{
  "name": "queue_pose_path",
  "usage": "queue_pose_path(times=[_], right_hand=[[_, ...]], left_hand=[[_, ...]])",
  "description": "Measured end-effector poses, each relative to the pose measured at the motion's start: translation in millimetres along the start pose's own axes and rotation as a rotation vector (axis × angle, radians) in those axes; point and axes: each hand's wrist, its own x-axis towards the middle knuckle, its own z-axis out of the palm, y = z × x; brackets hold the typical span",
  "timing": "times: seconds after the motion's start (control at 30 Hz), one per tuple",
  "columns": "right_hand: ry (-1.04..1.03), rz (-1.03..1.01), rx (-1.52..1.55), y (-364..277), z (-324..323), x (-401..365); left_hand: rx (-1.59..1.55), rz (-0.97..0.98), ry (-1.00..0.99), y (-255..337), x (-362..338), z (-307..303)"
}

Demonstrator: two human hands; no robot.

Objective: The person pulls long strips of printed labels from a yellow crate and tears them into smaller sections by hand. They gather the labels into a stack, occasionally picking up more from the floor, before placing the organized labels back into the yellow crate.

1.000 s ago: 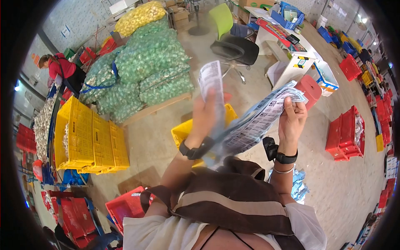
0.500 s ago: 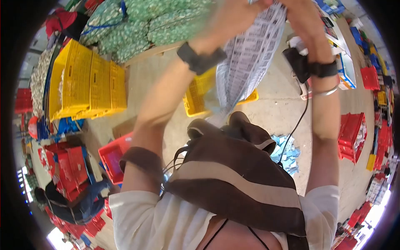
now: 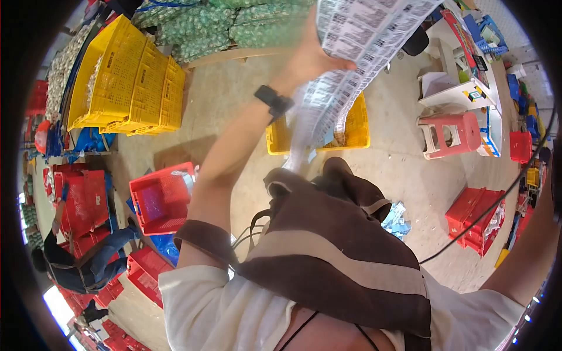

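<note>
My left hand (image 3: 316, 64), with a black band at the wrist, is closed on a long printed sheet (image 3: 369, 35) covered in rows of small dark print. The sheet runs up past the top of the view and hangs down toward my lap, its lower part blurred. Behind it on the floor stands a yellow crate (image 3: 357, 126) with some paper-like pieces inside. My right arm (image 3: 530, 245) stretches out to the right edge; the right hand lies beyond the view. A brown and beige apron (image 3: 328, 234) covers my front.
Stacked yellow crates (image 3: 129, 82) stand at left, below green net sacks (image 3: 193, 35). An open red crate (image 3: 161, 199) lies left of me. Right are a pink stool (image 3: 453, 134) and red crates (image 3: 471, 216). Blue scraps (image 3: 397, 221) lie on the floor. A person (image 3: 82, 263) bends at far left.
My right hand has left the sheet and swung out to the right, out of view. My left hand has come lower, still gripping the sheet, which now spreads wider across the top.
</note>
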Motion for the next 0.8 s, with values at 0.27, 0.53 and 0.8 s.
queue_pose_path(times=[0.27, 0.53, 0.8], right_hand=[[0.206, -0.038, -0.069, -8, -11, -115], [0.367, 0.129, -0.122, 11, -29, -263], [0.389, 0.369, -0.096, 28, -37, -358]], left_hand=[[-0.137, 0.211, 0.139, 26, 67, 46], [-0.148, -0.066, -0.413, -29, 80, 85], [-0.208, -0.123, -0.669, 4, 72, 162]])
